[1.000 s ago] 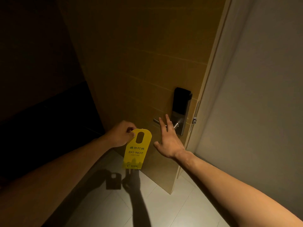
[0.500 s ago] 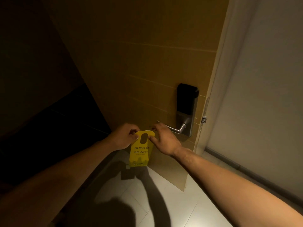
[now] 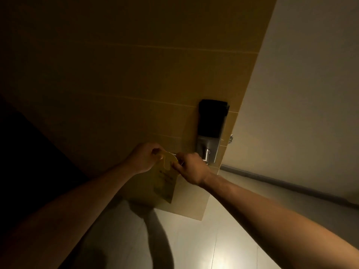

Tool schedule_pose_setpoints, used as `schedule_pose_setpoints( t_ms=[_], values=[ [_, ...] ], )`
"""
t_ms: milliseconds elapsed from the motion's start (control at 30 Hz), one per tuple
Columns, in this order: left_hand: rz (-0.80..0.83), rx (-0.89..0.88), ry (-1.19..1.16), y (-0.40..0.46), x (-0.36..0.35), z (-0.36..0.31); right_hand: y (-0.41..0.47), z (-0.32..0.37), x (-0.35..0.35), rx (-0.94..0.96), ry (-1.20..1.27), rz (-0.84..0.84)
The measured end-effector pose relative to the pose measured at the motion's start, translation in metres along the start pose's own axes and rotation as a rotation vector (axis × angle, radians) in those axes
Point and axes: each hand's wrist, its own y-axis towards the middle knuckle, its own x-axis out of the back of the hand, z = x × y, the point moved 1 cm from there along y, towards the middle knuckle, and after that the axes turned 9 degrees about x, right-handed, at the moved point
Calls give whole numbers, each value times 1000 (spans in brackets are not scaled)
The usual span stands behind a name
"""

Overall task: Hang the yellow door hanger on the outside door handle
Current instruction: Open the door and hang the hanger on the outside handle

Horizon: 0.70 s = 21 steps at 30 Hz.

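Both hands pinch the top loop of the yellow door hanger [image 3: 164, 179], one on each side of its cut-out. Left hand [image 3: 143, 159]: fingers curled, thumb and forefinger closed on the loop's left edge, knuckles up, wrist straight, forearm running down to the lower left corner of the view. Right hand [image 3: 191, 167]: fingers folded, closed on the loop's right edge, back of hand toward the camera, forearm stretching down to the lower right corner. The two hands sit close together, nearly touching across the loop. Hanger body hangs below the hands, tilted, lower end swung to the right, flat against the dim wooden door [image 3: 136, 84]; printing on it too dark and blurred to read. A short bright sliver of the door handle [image 3: 172, 153] shows between the hands at the loop's top; the rest of the lever is hidden behind the right hand, so whether the loop is around it cannot be told. Lock plate [image 3: 210, 131] just right of the right hand, dark upper panel, metal lower part. Pale wall [image 3: 301, 94] beyond the door edge; light tiled floor [image 3: 213, 239] below, arm shadows across it.
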Motion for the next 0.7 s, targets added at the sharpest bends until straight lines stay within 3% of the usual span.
schedule_pose_setpoints(
  t_ms=[333, 700],
  values=[
    [115, -246, 66, 57, 11, 7, 24, 36, -12, -352, -77, -145],
    [234, -348, 44, 75, -6, -12, 1, 28, -6, -480, -154, -242]
  ],
)
